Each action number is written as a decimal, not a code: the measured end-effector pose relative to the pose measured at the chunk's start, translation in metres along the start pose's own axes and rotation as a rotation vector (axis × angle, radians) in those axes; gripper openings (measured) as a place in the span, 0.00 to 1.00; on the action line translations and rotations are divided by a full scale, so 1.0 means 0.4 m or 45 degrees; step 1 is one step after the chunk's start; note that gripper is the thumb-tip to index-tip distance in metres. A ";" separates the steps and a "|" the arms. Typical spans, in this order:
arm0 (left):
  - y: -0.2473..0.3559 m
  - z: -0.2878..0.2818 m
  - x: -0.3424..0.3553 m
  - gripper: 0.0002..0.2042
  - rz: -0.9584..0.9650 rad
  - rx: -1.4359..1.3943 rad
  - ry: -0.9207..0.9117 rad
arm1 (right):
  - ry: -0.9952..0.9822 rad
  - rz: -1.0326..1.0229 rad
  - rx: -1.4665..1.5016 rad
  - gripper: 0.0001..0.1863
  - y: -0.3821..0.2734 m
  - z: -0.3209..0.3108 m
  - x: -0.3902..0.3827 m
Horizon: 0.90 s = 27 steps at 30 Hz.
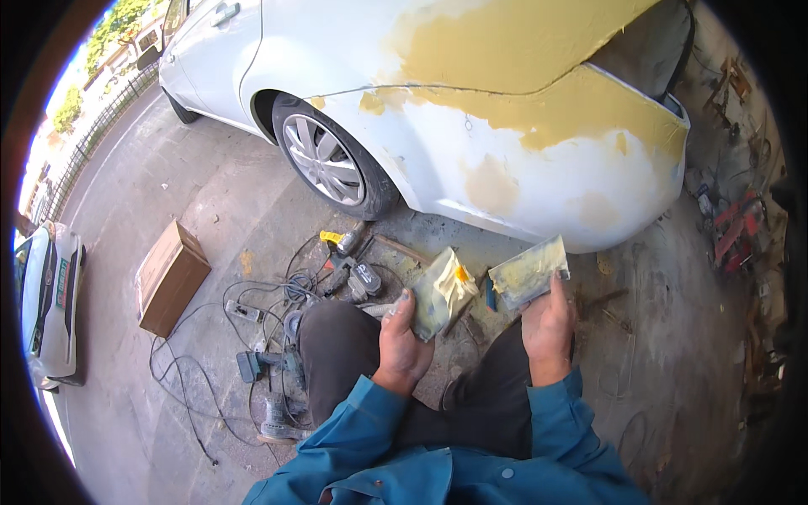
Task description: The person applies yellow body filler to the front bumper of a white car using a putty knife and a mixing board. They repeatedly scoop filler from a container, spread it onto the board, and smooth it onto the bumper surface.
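My left hand [401,347] is closed on the edge of a flat mixing board [431,310], its thumb on top. Pale cream body filler [451,293] lies heaped on that board, with a bright orange dab [461,273] at its far end. Beside it, my right hand [547,330] grips a flat rectangular filler spreader [528,276] smeared with yellowish filler. The two tools are a small gap apart, above my knees. Just beyond them is the white car's rear bumper [539,198], partly coated with yellow filler [581,105].
Power tools with tangled cables lie to my left, including a cordless drill [269,364] and a grey-black tool [358,278]. Farther left are a cardboard box [172,278] and another white car [55,307]. The near car's rear wheel [328,160] stands ahead. Red metal debris [739,231] is at far right.
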<state>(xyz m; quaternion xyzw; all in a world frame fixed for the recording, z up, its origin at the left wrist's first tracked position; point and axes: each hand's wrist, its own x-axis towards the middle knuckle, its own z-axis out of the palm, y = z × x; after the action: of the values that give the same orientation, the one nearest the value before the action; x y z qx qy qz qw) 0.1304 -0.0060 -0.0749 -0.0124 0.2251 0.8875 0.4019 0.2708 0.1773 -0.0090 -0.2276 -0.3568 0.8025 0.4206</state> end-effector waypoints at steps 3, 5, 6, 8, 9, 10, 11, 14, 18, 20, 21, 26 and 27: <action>0.024 0.034 -0.004 0.21 0.168 0.105 0.027 | 0.082 -0.178 -0.416 0.20 0.010 -0.004 -0.022; 0.029 0.039 -0.008 0.20 0.205 0.156 0.010 | 0.049 -0.132 -0.764 0.16 0.006 0.019 -0.073; 0.028 0.039 -0.008 0.19 0.218 0.182 0.024 | -0.063 -0.341 -1.027 0.15 0.005 0.048 -0.092; 0.025 0.041 -0.006 0.19 0.249 0.234 0.046 | -0.322 -0.821 -1.449 0.14 0.008 0.083 -0.098; 0.026 0.047 -0.007 0.19 0.254 0.251 0.051 | -0.371 -0.942 -1.510 0.17 0.017 0.088 -0.099; 0.027 0.056 -0.009 0.19 0.259 0.268 0.055 | -0.419 -1.000 -1.561 0.19 0.020 0.095 -0.099; 0.028 0.058 -0.011 0.18 0.268 0.283 0.063 | -0.473 -1.056 -1.610 0.22 0.022 0.105 -0.098; 0.025 0.038 -0.015 0.18 0.244 0.275 0.012 | -0.536 -1.121 -1.732 0.30 0.041 0.125 -0.094; 0.022 0.042 -0.013 0.18 0.296 0.299 0.055 | -0.678 -1.090 -1.839 0.27 0.086 0.113 -0.113; 0.027 0.028 -0.009 0.18 0.327 0.334 0.094 | -0.750 -1.070 -1.870 0.25 0.090 0.111 -0.125; 0.029 0.028 -0.007 0.17 0.360 0.351 0.112 | -0.782 -1.058 -1.885 0.24 0.088 0.111 -0.130; 0.050 0.060 0.005 0.22 0.559 0.473 0.217 | -0.851 -0.833 -1.671 0.22 0.077 0.101 -0.126; 0.054 0.060 0.005 0.23 0.584 0.598 0.200 | -0.837 -0.756 -1.571 0.22 0.070 0.099 -0.120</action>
<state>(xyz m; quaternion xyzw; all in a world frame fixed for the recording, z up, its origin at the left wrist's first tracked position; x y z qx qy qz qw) 0.1174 -0.0072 -0.0454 0.0632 0.4507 0.8750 0.1650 0.2561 0.1112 -0.0020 -0.0651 -0.8943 0.3368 0.2873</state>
